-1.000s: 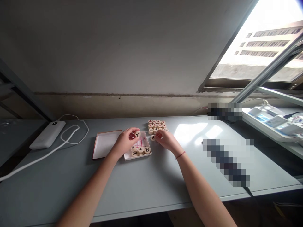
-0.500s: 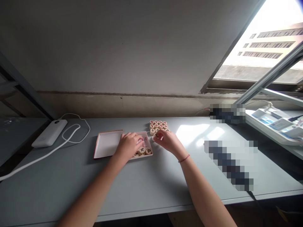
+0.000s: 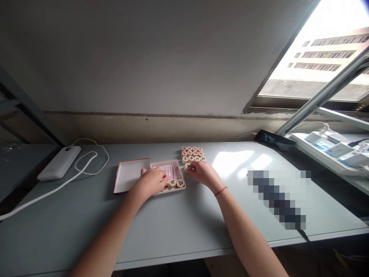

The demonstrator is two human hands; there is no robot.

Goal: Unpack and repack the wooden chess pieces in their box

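My right hand [image 3: 206, 173] pinches a round xiangqi piece [image 3: 187, 166] with a dark character, at the near left corner of the block of pieces. Behind it stand rows of xiangqi pieces [image 3: 190, 153], red characters at the back and dark ones nearer. My left hand [image 3: 151, 181] is over the shallow white box [image 3: 179, 166], thumb apart from the bent fingers; their tips are partly hidden. Several dark-marked pieces [image 3: 172, 183] lie along the near side of this box. Red lines show on its floor. The box lid [image 3: 131, 177] lies inside up, left of the box.
A white power bank [image 3: 60, 163] with a looping white cable [image 3: 73, 177] lies at the left. On the right are a dark phone [image 3: 272, 140], a blurred-out long object [image 3: 278, 200] and a white tray [image 3: 325, 159] of small boxes. Metal frame bars rise at both sides.
My right hand has lowered the piece to the front of the block and shifted slightly left. My left hand has drawn back left, uncovering more of the box floor.
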